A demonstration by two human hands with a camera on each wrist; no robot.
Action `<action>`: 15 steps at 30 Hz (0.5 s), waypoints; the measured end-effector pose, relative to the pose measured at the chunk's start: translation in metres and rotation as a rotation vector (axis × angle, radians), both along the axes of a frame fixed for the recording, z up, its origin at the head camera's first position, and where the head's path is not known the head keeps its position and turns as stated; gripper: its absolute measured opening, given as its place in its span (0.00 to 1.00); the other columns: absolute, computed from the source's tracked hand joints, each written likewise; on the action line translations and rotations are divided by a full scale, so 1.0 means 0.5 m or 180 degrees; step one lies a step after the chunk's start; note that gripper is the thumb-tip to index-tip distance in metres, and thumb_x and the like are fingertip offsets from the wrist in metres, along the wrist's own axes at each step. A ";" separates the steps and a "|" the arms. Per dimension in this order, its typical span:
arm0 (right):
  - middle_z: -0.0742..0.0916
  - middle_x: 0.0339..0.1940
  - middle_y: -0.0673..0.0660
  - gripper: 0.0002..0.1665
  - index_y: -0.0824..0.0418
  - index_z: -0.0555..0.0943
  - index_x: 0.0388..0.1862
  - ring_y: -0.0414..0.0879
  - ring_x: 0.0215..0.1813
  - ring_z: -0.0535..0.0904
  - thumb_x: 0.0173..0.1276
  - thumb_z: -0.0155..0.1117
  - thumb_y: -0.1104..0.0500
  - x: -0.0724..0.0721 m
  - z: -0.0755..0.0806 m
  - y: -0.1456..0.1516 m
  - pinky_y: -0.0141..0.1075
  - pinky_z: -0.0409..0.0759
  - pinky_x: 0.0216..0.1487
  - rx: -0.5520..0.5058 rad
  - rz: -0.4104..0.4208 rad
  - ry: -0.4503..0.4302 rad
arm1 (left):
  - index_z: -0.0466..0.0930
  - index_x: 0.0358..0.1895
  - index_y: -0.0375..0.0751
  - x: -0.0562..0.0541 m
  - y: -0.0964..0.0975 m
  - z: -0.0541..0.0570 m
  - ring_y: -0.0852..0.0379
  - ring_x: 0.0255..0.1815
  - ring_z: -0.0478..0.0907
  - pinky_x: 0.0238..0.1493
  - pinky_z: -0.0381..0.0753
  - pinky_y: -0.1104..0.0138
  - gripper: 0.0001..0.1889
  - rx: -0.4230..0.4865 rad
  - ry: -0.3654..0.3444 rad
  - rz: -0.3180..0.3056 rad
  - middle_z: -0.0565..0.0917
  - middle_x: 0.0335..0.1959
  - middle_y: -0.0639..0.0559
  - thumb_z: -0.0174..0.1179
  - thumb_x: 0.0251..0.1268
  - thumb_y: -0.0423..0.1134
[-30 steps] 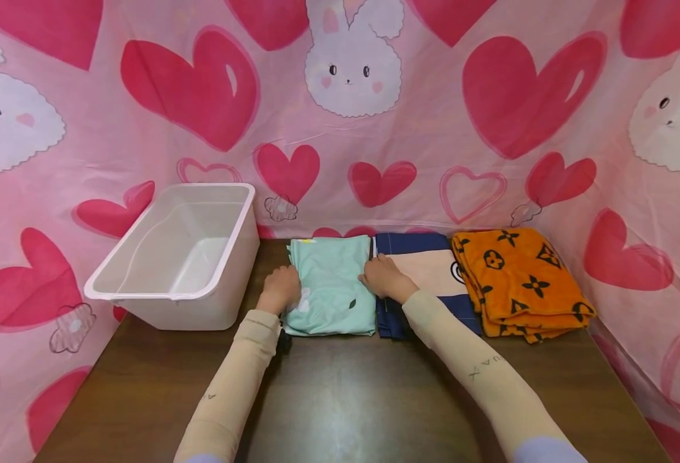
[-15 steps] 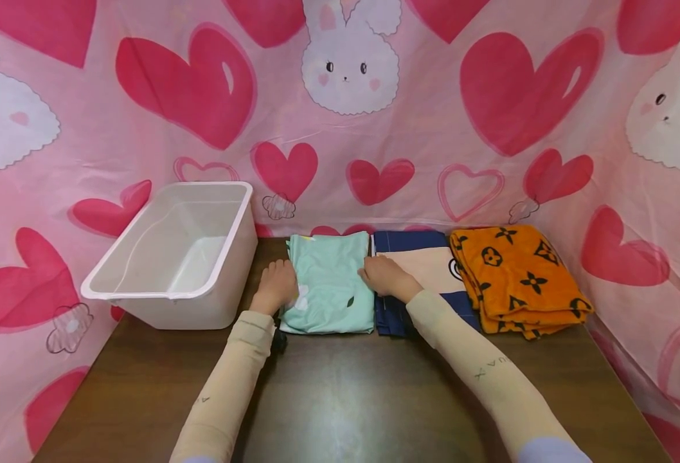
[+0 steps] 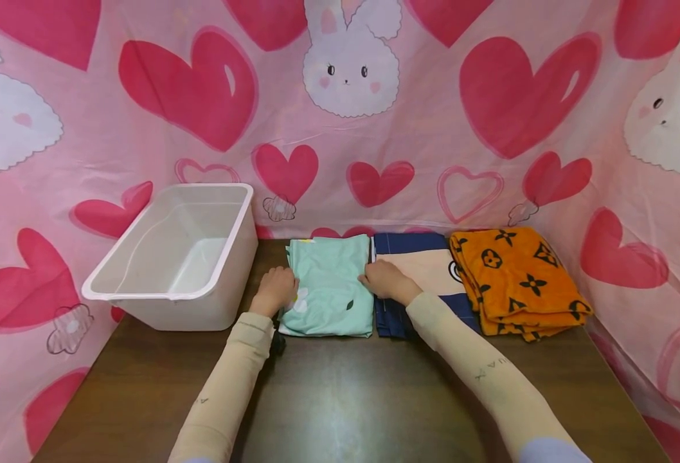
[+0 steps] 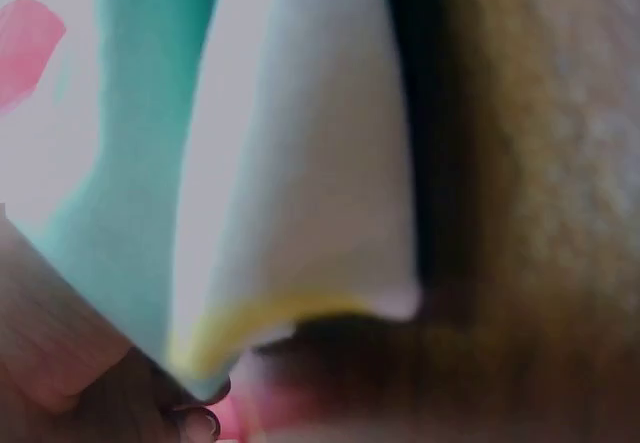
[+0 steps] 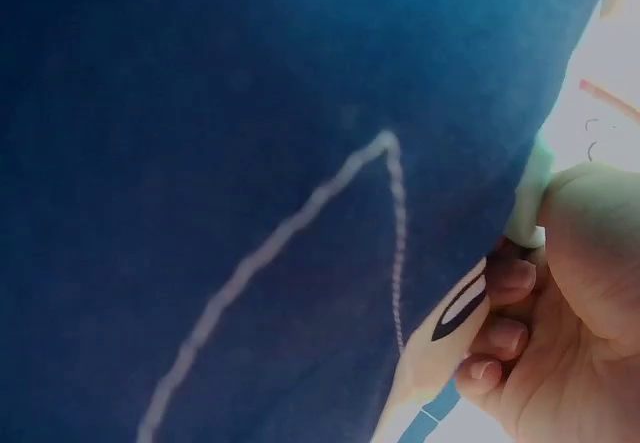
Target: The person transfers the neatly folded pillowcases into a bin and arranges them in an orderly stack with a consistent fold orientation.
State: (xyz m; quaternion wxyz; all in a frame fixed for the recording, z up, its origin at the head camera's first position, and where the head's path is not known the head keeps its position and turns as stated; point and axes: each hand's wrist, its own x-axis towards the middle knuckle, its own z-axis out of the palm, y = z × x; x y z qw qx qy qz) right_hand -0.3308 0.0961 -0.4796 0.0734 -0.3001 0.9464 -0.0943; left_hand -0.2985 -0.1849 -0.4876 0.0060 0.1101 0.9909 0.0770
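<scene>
Between the two hands lies the folded mint cloth (image 3: pixel 327 280), flat on the bench (image 3: pixel 340 399), its left edge at the left hand (image 3: pixel 276 288) and its right edge at the right hand (image 3: pixel 387 280). Both hands are grasping it, fingers curled in at opposite sides; in the right wrist view a bit of mint shows between thumb and bent fingers. The left wrist view is blurred, with fabric covering most of that hand.

Just right of the mint cloth sits a folded navy-and-peach cloth (image 3: pixel 423 265) — the right hand and its beige sleeve (image 3: pixel 479 363) cross over it, hiding part. Against that cloth's far side lies the folded orange cloth (image 3: pixel 522 280) with black motifs. Left of the left hand stands a white bin (image 3: pixel 221 305), apart from the mint cloth — and behind everything hangs a pink backdrop (image 3: pixel 328 145) printed with hearts and rabbits.
</scene>
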 end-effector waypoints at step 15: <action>0.78 0.22 0.58 0.22 0.63 0.76 0.27 0.57 0.34 0.74 0.82 0.50 0.55 0.011 0.006 0.002 0.47 0.73 0.44 -0.0122 0.0118 0.0757 | 0.76 0.40 0.27 0.003 -0.007 0.003 0.33 0.43 0.75 0.48 0.76 0.44 0.15 0.0219 0.0492 -0.0062 0.77 0.39 0.33 0.49 0.78 0.38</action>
